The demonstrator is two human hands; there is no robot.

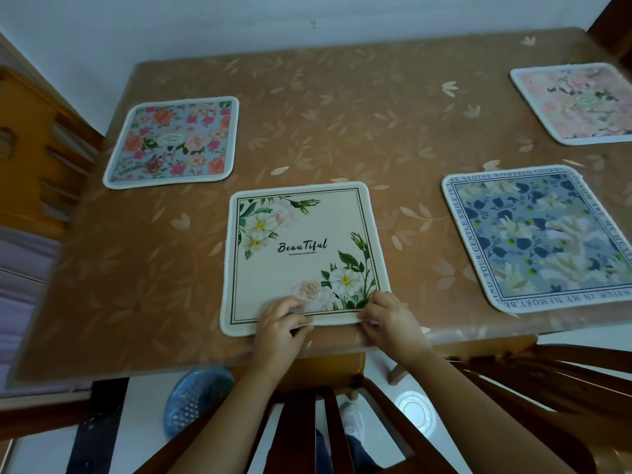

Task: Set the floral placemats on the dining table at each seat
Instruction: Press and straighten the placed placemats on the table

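Observation:
A cream placemat (301, 241) with white flowers and the word "Beautiful" lies flat near the front edge of the dining table (342, 114). My left hand (282, 321) pinches its near edge, thumb under the rim. My right hand (390, 316) grips its near right corner. A blue placemat with pink and orange roses (172, 142) lies at the far left. A blue-grey placemat with pale flowers and a text border (537, 237) lies at the front right. A pink placemat (578, 102) lies at the far right, partly cut off by the frame.
The table has a brown leaf-patterned cover and stands against a white wall. A dark wooden chair back (307, 422) stands between me and the table; another chair (547, 371) is at the right. A light wooden chair (37, 148) stands at the left. A blue basket (195, 401) sits on the floor.

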